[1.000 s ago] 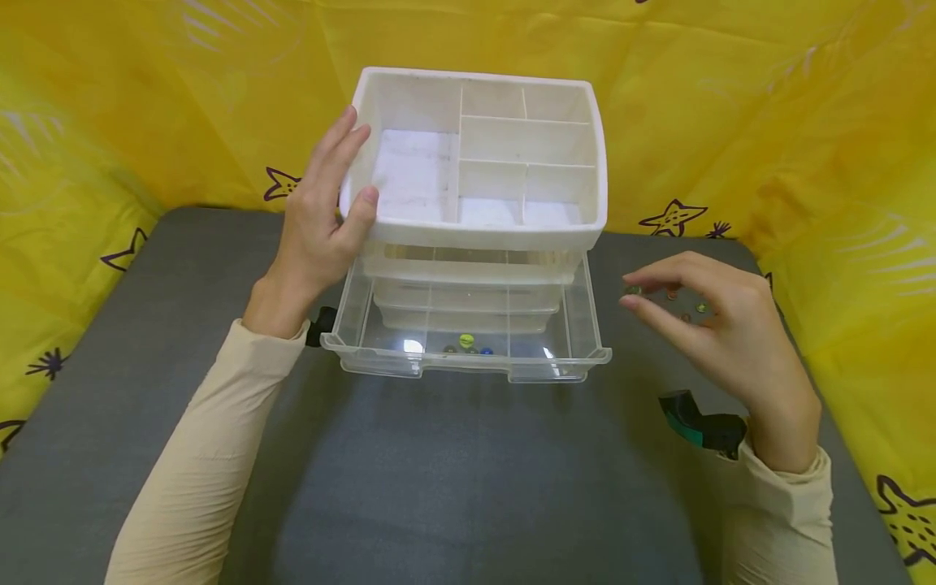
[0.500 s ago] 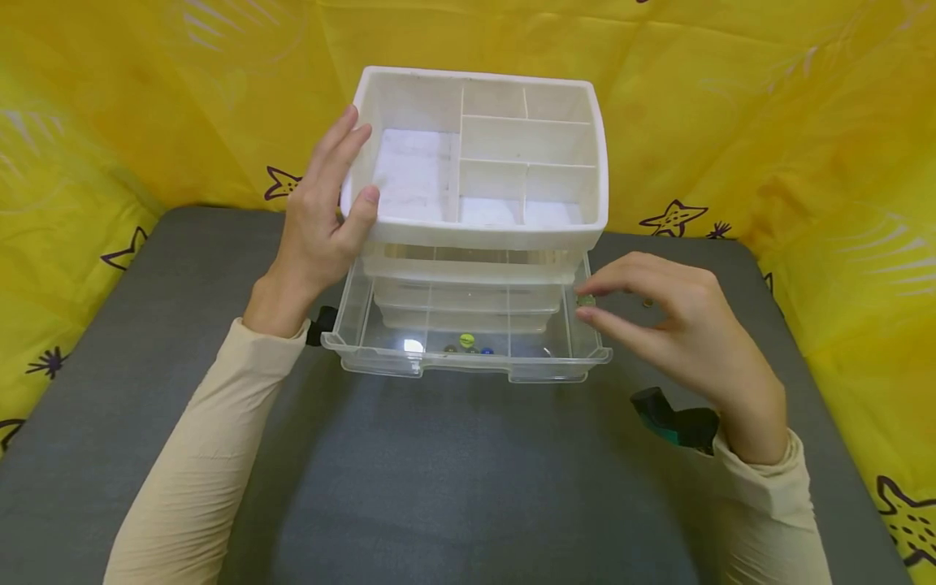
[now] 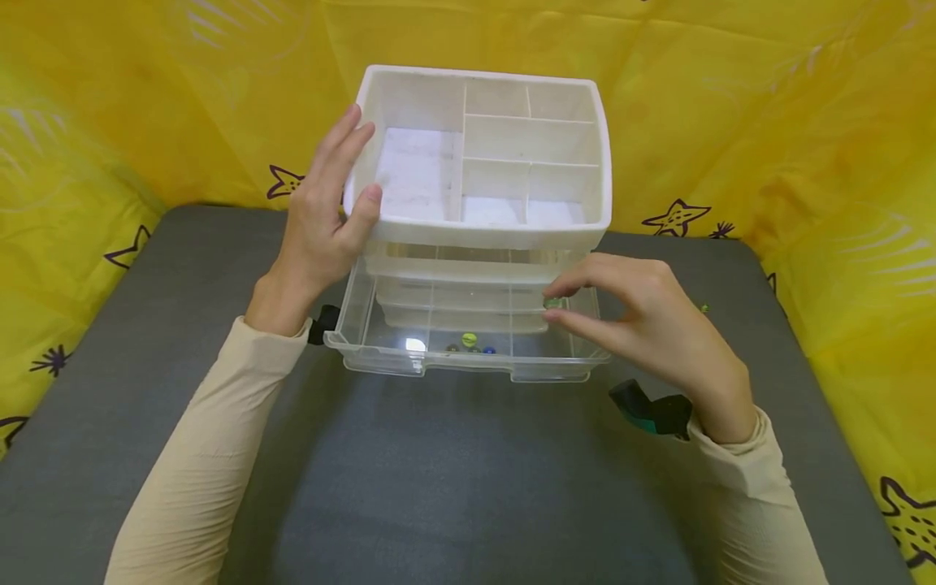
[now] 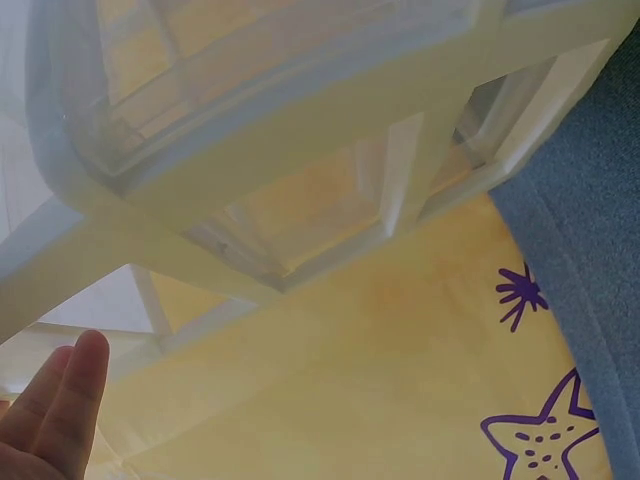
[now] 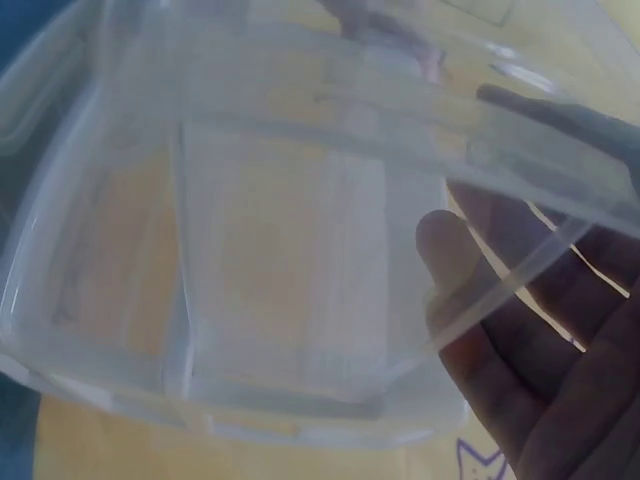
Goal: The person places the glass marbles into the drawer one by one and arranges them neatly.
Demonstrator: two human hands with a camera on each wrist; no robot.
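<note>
A white drawer organizer (image 3: 483,236) with a divided top tray stands in the middle of the table. My left hand (image 3: 314,203) rests against its left side, fingers straight and thumb over the rim. Below, a clear drawer (image 3: 380,359) is pulled out towards me. Near its front lie several marbles, among them a yellow-green marble (image 3: 469,340) and a blue marble (image 3: 488,350). Over the drawer's right part, my right hand (image 3: 643,313) pinches a greenish glass marble (image 3: 552,303) between thumb and forefinger. The right wrist view shows this hand (image 5: 540,330) beside the clear plastic walls.
A small green marble (image 3: 704,308) lies on the grey table (image 3: 439,471) beyond my right hand, which hides the spot near it. Yellow patterned cloth (image 3: 731,97) rises behind the table and along both sides.
My right hand has moved left with the pinched marble, from beside the organizer to over the open drawer. My left hand stays against the organizer's side.
</note>
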